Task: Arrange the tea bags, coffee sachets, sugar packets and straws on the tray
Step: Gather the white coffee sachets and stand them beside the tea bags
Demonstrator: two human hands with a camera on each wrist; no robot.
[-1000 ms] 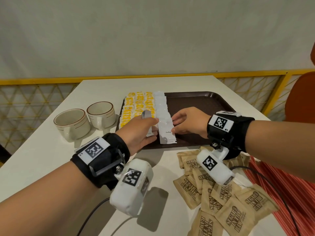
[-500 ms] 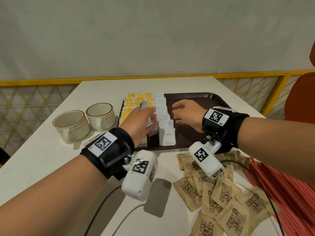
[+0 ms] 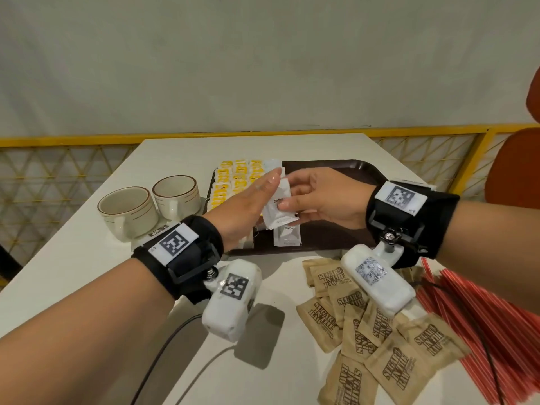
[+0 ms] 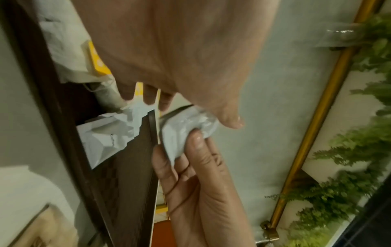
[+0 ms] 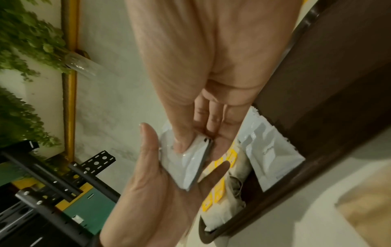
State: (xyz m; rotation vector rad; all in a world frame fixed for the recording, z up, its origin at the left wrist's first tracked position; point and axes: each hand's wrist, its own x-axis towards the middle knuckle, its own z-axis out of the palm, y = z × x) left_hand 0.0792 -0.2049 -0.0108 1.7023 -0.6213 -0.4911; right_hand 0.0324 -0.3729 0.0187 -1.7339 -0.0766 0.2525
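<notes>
Both of my hands have come up off the tray since half a second ago, and they now meet in the air above its left part. My right hand [image 3: 324, 200] pinches a small stack of white coffee sachets [image 3: 279, 204] between thumb and fingers; my left hand [image 3: 248, 203] lies flat, fingers straight, against the stack's other face.

Below them the brown tray [image 3: 336, 171] sits on the white desk [image 3: 87, 252]. Yellow-labelled tea bags [image 3: 233, 176] fill its left side, and a row of white sachets runs beside them, the nearest one [image 3: 287, 235] lying at the tray's front edge. Two cream cups [image 3: 152, 206] stand just left of the tray. Brown sugar packets [image 3: 377, 331] lie heaped on the desk in front of the tray, partly hidden by my right wrist camera, and red straws [image 3: 479, 325] lie at the right edge. My left hand covers part of the tea bags from the head view.

Only the wrist views show the grip from the palm side: the right wrist view shows my right thumb [image 5: 180, 138] pressing the stack [image 5: 186, 165] into my spread left palm [image 5: 160, 192], and the left wrist view shows my right fingertips [image 4: 196, 142] curled on the sachets [image 4: 186, 132]. They also show green foliage and a gold rail beyond the desk.
</notes>
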